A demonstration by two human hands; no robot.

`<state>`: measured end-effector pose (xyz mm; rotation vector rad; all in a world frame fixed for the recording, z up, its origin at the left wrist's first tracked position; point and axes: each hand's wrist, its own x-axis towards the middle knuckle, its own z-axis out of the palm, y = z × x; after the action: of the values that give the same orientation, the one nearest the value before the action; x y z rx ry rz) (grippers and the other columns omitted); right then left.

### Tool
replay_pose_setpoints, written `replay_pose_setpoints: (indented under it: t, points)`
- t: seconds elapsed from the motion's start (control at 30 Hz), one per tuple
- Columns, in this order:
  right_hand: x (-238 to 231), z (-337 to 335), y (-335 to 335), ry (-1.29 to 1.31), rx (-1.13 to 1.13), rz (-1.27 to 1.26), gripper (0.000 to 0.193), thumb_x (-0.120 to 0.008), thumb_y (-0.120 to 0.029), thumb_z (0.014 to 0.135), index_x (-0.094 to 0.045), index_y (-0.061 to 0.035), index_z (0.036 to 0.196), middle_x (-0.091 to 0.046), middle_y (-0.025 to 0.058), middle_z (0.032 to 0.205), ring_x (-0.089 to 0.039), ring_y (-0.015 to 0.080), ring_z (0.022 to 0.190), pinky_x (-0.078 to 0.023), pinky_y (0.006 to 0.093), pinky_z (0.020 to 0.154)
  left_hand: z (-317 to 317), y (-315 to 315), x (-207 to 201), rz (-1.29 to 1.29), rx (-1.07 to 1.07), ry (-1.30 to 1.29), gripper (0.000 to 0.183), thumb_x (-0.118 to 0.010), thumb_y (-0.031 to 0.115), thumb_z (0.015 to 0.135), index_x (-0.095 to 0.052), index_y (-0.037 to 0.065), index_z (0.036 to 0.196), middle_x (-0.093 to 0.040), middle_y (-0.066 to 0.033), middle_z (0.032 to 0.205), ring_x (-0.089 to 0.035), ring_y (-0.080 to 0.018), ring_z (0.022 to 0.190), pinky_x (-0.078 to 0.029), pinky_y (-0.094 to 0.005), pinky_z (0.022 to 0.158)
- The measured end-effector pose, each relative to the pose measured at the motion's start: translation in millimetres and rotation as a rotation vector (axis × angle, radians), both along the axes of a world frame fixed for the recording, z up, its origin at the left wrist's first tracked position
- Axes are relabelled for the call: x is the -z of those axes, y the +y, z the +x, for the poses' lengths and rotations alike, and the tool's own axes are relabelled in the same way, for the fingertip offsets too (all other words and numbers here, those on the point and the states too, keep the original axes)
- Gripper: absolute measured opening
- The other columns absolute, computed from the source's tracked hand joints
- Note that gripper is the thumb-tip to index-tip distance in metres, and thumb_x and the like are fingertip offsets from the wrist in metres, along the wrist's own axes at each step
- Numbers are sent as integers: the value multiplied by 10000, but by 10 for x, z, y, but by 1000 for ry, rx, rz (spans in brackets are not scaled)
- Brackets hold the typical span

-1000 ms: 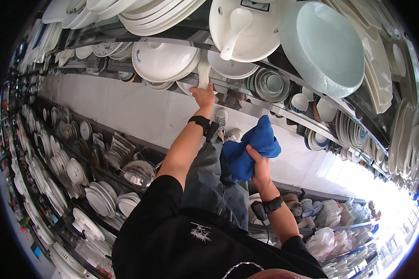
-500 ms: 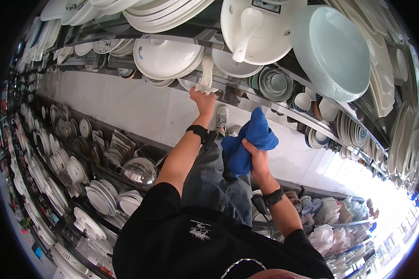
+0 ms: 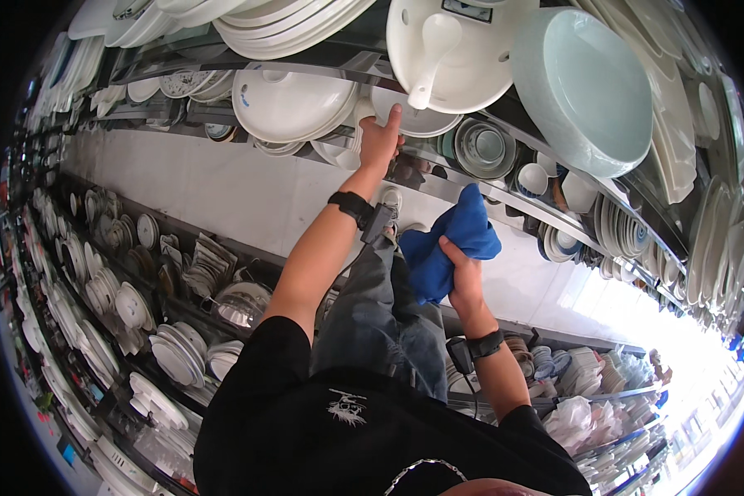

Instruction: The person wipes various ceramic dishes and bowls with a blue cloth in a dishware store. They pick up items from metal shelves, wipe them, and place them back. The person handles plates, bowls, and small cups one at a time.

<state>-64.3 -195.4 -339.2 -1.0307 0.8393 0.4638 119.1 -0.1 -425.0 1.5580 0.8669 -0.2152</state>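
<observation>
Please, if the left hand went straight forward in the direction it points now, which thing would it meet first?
Probably the white shallow bowl, which lies just beyond the left hand in the picture; depth is unclear, so they may already touch.

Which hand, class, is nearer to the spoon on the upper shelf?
Left. In this view, the left hand is just below and left of the spoon; the right hand, holding the blue cloth, is much lower.

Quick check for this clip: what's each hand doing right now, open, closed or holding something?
Left hand: up at a white dish; grip can't be told.
Right hand: closed, holding a blue cloth.
</observation>
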Motion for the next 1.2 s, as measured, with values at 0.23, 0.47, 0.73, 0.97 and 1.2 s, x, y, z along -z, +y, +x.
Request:
replay_pose_setpoints:
  t: [0.23,0.47,0.73,0.97,1.2]
  points:
    - [-56,-242,-121,29,20,7,409,-735,-101,914,-576,-27,1284,-642,68,1165,-629,214,1057,-524,371,940,203,10,22,-124,164,162,351,-509,291,1005,-602,-44,1049,-702,-102,753,-459,-106,457,-408,-308,405]
    - [7,-542,-249,46,23,50,469,-766,-102,893,-566,-21,1310,-630,69,1212,-605,211,1106,-488,359,985,253,30,-155,-237,253,211,335,-467,250,1007,-599,7,1197,-756,-142,917,-442,-84,475,-492,-329,498]
    - [-71,-439,-290,20,9,60,441,-762,-123,895,-588,-44,1291,-634,50,1183,-605,196,1088,-491,354,972,290,144,-282,-259,263,163,356,-385,163,1018,-559,-16,1271,-753,-189,987,-500,-75,509,-527,-304,585]
    - [-95,-358,-258,-10,68,51,458,-750,-96,907,-564,-28,1319,-626,69,1220,-612,202,1092,-507,354,962,-86,69,-514,-265,141,-11,331,-429,152,978,-615,-50,1163,-736,-205,867,-495,-89,496,-526,-316,551]
    - [-121,-361,-247,-46,208,337,517,-681,-222,973,-506,6,1403,-616,126,1302,-611,257,1177,-493,397,1042,-881,73,-1027,-270,154,-141,334,-393,104,992,-504,-54,1265,-707,-175,805,-580,-141,530,-511,-292,498]
